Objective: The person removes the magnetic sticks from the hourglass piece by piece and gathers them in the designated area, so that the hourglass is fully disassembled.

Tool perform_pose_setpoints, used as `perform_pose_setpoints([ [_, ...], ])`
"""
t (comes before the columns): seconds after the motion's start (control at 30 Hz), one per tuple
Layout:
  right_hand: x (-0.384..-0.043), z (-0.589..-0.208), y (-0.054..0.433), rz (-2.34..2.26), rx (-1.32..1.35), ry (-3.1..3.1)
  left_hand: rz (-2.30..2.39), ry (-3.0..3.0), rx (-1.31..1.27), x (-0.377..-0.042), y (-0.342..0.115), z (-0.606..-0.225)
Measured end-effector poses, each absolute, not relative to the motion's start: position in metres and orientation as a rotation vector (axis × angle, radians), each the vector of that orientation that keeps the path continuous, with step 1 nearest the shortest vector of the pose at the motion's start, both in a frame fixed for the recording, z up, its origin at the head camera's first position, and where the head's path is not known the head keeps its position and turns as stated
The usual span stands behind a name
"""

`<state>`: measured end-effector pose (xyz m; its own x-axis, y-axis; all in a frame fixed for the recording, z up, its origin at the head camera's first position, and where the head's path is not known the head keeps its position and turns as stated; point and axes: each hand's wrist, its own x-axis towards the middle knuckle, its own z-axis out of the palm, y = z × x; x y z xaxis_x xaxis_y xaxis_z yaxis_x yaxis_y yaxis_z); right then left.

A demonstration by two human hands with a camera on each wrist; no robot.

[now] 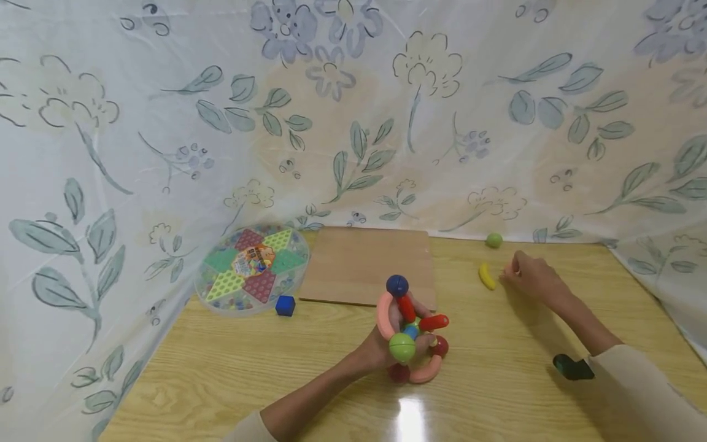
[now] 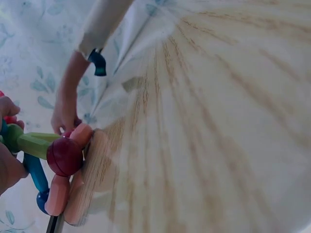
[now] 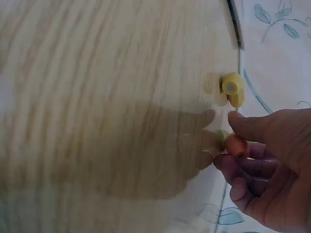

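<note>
My left hand (image 1: 378, 351) grips a magnetic ball-and-stick model (image 1: 402, 348) above the front of the table. Red, blue, green and salmon sticks join its coloured balls; in the left wrist view a dark red ball (image 2: 64, 156) sits between two salmon curved sticks. Over at the right, my right hand (image 1: 534, 279) is low at the table with its fingers curled about an orange magnetic stick (image 3: 236, 145). Just left of that hand lies a yellow curved stick (image 1: 486, 276). A green ball (image 1: 494, 240) rests farther back, near the cloth.
A brown wooden board (image 1: 367, 264) lies at the back middle. Left of it is a round clear case (image 1: 199, 276) with a star-shaped game board and marbles. A blue cube (image 1: 285, 306) sits in front of the case. Floral cloth (image 1: 353, 123) hangs behind the table.
</note>
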<state>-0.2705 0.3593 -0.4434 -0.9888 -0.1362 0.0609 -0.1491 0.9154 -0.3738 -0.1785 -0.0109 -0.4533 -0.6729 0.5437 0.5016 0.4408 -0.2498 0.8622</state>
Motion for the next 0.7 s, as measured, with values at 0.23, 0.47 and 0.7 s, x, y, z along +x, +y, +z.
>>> perform_pose_setpoints([
  [0.23,-0.269,-0.429,0.361,0.538,0.21,-3.203,2.104,1.846,1.258,-0.179,-0.01,-0.454],
  [0.47,-0.275,-0.431,0.354,0.61,0.243,-3.232,2.084,1.907,1.241,-0.179,-0.011,-0.454],
  [0.7,-0.278,-0.432,0.337,0.622,0.258,-3.218,2.058,1.942,1.228,-0.178,-0.013,-0.453],
])
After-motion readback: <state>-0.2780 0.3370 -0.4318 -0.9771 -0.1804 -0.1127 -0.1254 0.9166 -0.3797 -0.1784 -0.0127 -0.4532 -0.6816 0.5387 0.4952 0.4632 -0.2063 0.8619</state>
